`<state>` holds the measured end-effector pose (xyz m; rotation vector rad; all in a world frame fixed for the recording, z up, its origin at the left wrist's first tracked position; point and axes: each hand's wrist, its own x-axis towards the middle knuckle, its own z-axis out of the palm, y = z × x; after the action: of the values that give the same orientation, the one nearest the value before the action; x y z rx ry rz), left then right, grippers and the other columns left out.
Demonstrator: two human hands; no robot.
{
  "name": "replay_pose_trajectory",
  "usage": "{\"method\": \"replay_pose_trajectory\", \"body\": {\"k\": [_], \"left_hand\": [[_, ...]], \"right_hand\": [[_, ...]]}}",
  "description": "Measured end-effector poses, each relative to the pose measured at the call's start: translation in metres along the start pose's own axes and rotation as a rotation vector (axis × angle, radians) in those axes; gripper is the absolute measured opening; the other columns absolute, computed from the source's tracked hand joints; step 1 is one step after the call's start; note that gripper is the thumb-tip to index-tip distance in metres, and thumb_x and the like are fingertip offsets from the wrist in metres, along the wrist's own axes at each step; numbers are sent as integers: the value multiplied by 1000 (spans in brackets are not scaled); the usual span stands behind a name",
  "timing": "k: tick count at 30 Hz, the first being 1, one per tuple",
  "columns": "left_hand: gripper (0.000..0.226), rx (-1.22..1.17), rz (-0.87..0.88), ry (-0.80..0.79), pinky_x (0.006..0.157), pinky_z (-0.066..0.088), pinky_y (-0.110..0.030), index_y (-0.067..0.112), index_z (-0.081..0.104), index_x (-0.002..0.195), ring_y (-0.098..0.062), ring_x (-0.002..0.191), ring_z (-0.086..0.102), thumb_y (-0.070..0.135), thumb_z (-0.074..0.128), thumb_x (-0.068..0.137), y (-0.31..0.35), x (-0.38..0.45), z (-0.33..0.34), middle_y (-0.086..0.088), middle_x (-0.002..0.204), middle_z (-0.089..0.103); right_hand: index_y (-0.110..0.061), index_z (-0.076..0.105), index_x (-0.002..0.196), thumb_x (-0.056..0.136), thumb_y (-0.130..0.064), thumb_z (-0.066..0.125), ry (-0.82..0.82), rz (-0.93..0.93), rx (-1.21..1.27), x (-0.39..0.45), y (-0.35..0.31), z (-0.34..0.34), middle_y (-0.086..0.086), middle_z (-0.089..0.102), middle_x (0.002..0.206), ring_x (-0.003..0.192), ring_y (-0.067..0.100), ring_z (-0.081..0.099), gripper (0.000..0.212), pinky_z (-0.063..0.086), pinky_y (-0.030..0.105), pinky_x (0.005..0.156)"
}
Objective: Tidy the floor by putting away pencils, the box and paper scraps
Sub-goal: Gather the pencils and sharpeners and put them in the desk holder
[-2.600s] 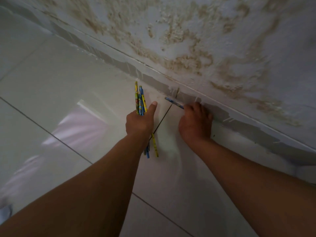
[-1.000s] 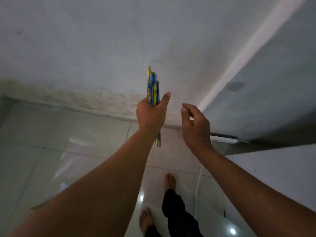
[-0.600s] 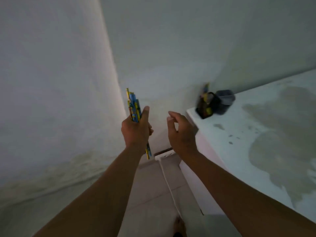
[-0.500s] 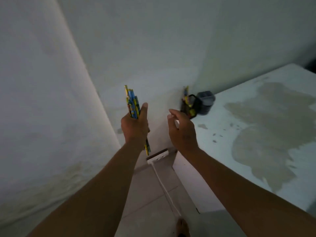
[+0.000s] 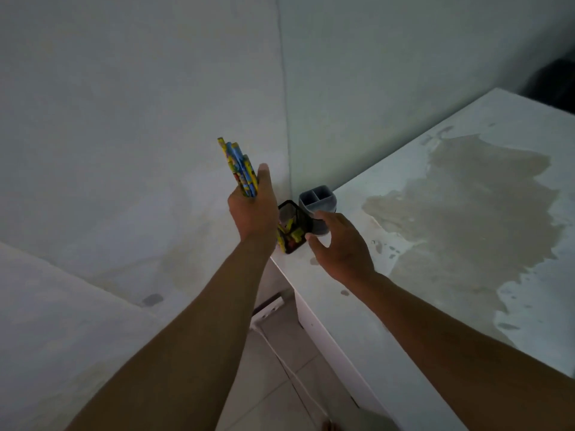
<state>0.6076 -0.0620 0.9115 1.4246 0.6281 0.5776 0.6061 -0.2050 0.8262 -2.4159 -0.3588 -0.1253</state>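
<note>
My left hand [image 5: 253, 213] is shut around a bundle of yellow and blue pencils [image 5: 239, 168], held upright just left of a black mesh pencil holder [image 5: 294, 230]. The holder stands at the corner of a white table and has a few yellow pencils inside. My right hand [image 5: 339, 247] is open, fingers spread, right beside the holder's near side; I cannot tell whether it touches it. No box or paper scraps are in view.
A grey divided cup [image 5: 318, 203] stands behind the black holder in the wall corner. The white table top [image 5: 466, 213] carries a large brownish stain. A white power strip [image 5: 267, 312] and its cord lie on the tiled floor below the table edge.
I have stood up from the floor and turned toward the table. Both hands moved closer to the black holder, and the right hand, empty since passing its pencil over, now reaches beside it.
</note>
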Motion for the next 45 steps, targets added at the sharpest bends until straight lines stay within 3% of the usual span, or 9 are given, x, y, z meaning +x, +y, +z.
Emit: {"method": "replay_pose_trajectory", "body": {"k": [4,9,15,21,25,29,35,42,45], "left_hand": [[46,-55,12,26,52,38,-37,17,39,66,-22,54,40,47,65,89,-14,21,23,-10,60,39],[44,-49,48,-5,47,37,-28,14,44,64,-18,49,41,39,59,97,-45,40,41,-8,56,42],[54,-37,122,-38,48,42,-21,-15,52,75,-13,47,48,32,52,102,-64,48,49,-12,58,50],[55,-43,158,-12,49,44,-18,-18,53,76,-10,47,52,29,50,103,-65,52,53,-11,57,53],[54,-101,171,66,49,46,-28,-15,52,76,-23,51,49,32,52,102,-59,59,59,-18,60,49],[45,-4,179,36,52,46,-31,-2,54,77,-23,54,50,37,56,99,-68,66,61,-29,64,50],[49,174,95,-21,66,58,-49,3,61,78,-30,63,66,51,61,86,-99,62,49,-16,68,66],[36,147,55,-60,79,60,-47,9,64,96,-25,80,72,41,73,81,-101,59,46,-10,86,72],[27,165,110,-58,75,59,-33,10,61,98,-15,79,70,28,76,85,-97,55,45,-3,87,69]], "right_hand": [[-17,50,133,88,-51,61,-31,-173,-164,33,22,23,5,58,132,123,24,54,58,38,33,104],[-15,43,143,92,-62,41,-155,-310,-271,69,37,58,5,44,151,146,25,29,70,17,52,120],[-11,57,134,95,-59,34,-56,-396,-229,73,50,74,6,52,145,142,23,38,66,15,51,121],[-14,55,137,94,-59,42,-13,-402,-183,71,55,80,5,54,143,140,18,41,63,15,42,122],[-12,57,134,92,-62,45,-4,-402,-169,74,58,80,5,55,142,137,18,44,66,16,38,122],[-10,61,129,90,-59,52,52,-412,-140,76,59,82,6,59,138,134,19,48,63,20,40,121],[-13,62,129,92,-59,51,83,-418,-123,75,61,90,3,61,135,134,17,48,61,23,44,120],[-13,60,132,92,-60,49,84,-418,-110,76,63,92,1,58,139,137,15,45,62,23,45,118],[-14,59,133,92,-61,49,69,-401,-116,76,63,93,0,57,140,137,14,44,63,23,45,119]]}}
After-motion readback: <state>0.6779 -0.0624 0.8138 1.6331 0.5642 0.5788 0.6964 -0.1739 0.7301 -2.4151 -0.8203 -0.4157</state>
